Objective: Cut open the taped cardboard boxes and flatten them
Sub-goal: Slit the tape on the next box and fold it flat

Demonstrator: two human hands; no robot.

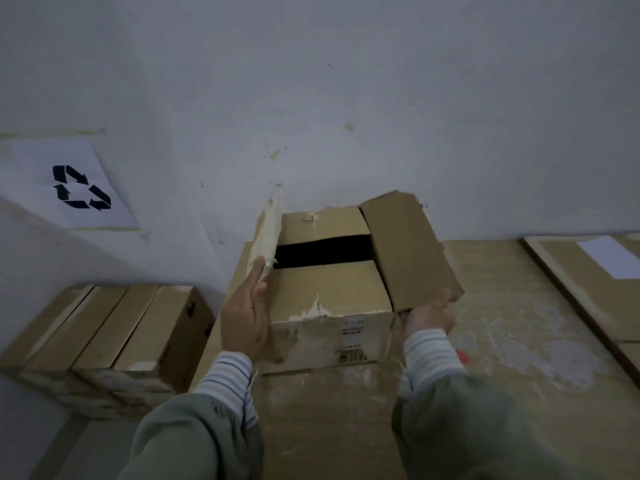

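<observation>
Cardboard, scuffed and tape-torn: the box [329,292] sits on the surface [502,306] by the wall, top seam already parted. The left hand [246,317] presses flat against one raised flap, the right hand [429,315] grasps the other. Flattening remains, and the taped boxes [104,341] alongside look untouched.

Dim room; scuffed white wall [381,98]; recycling sign [74,185].

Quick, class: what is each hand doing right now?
Left hand: open, straight fingers pressing the box's left flap.
Right hand: gripping the right flap.
</observation>
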